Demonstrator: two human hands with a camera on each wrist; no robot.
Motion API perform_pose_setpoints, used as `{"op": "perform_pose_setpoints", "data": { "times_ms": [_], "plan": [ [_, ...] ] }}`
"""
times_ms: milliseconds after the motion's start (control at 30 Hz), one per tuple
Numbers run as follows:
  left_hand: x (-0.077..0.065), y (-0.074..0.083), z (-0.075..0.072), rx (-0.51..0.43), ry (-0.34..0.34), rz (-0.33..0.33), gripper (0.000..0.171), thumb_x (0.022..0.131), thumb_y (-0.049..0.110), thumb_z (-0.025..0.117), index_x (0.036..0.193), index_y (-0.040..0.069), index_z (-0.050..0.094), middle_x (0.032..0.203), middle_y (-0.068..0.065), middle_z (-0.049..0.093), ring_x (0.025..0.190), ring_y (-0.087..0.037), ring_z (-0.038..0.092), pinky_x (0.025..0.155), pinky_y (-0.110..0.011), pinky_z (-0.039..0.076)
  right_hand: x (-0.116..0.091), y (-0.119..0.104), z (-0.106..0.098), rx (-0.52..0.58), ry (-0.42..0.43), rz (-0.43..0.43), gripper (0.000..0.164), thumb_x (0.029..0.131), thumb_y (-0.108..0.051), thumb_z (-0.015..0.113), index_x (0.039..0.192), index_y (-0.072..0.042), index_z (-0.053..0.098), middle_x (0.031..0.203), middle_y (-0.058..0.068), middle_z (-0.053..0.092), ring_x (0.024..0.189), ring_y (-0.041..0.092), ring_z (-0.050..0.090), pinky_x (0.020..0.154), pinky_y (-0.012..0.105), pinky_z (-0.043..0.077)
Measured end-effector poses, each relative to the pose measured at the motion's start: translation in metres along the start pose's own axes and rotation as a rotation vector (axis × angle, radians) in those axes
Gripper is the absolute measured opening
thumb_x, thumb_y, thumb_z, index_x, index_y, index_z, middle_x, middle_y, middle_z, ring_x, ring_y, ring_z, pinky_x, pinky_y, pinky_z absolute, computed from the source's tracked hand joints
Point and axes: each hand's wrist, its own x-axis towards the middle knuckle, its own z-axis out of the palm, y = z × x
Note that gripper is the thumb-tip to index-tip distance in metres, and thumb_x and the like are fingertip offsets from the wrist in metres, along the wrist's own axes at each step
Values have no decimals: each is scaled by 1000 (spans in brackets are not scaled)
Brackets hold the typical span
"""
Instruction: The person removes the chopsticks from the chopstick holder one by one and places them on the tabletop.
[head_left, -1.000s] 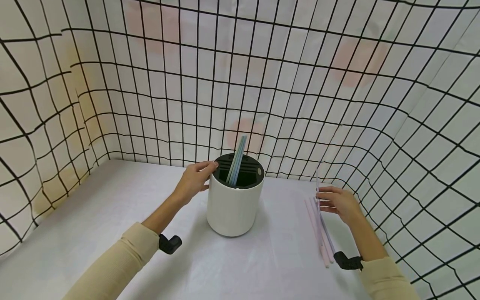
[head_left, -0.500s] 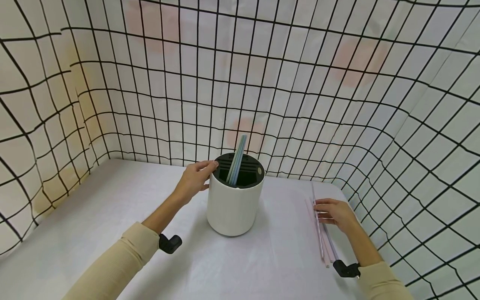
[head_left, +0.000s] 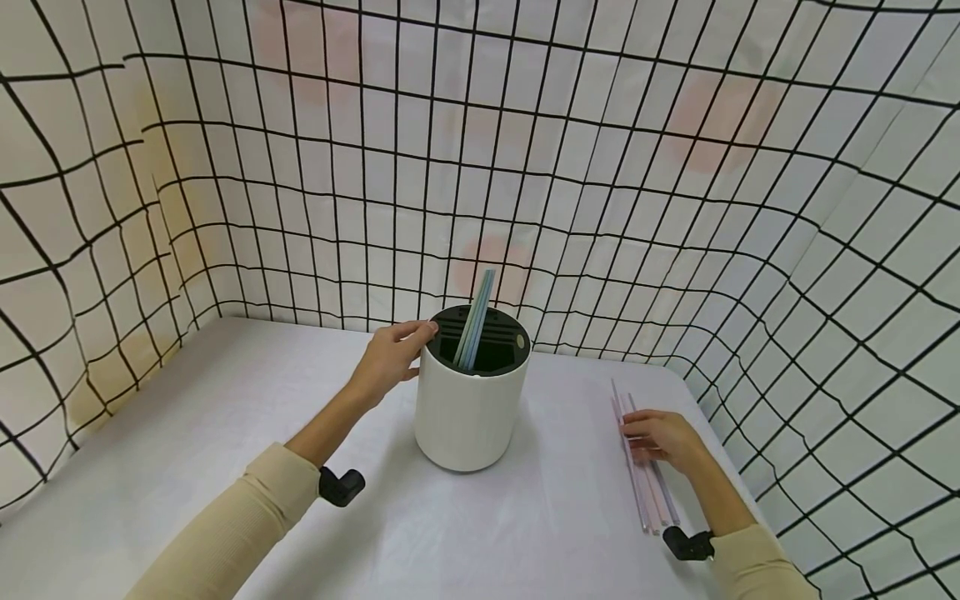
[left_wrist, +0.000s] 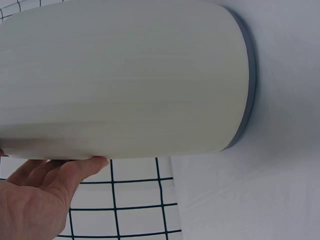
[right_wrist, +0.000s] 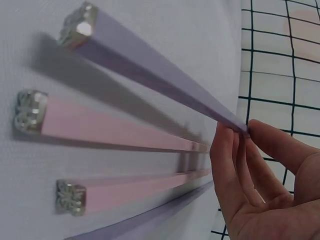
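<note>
R hand (head_left: pixel 660 435) pinches one slim, square-sided, silver-capped purple stick (right_wrist: pixel 155 70) btwn thumb & fingertips, near end just off the white-covered table (head_left: pixel 570 517). Vs. 0.5 s ago, hand & stick have shifted toward approx. 7 o'clock in the head view. Just at the held stick's 3 o'clock side lie two slim, square-sided, silver-capped pink sticks (right_wrist: pixel 110 125), then a second purple stick (right_wrist: pixel 140 218); these haven't visibly moved. All of that sits at approx. 4 o'clock from a smooth white cylindrical holder (head_left: pixel 467 425) w/ black slotted top (head_left: pixel 504 333). L hand (head_left: pixel 386 358) grips the holder's rim & wall at its 10 o'clock, same spot as before. A bunch of slim blue-green sticks (head_left: pixel 474 325) stands in the holder, tops leaning btwn 12 & 1 o'clock, also unchanged.
</note>
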Motion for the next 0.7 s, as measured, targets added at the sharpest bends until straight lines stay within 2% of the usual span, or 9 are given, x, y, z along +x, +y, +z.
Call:
{"op": "perform_pose_setpoints", "data": {
  "times_ms": [367,700],
  "plan": [
    [1,0,0,15,1,-3,56,103,49,56,146,13,55,151,-5,53,141,-29,50,104,-50,53,6,10,5,-21,1,-20,40,93,-11,72,124,12,62,89,5,73,74,16,69,67,30,64],
    [1,-1,0,13,4,-4,56,103,48,56,146,13,55,151,-5,54,141,-29,50,103,-50,53,7,10,10,-33,21,-13,37,92,-9,71,121,12,63,83,5,71,66,14,65,62,27,62]
  ]
}}
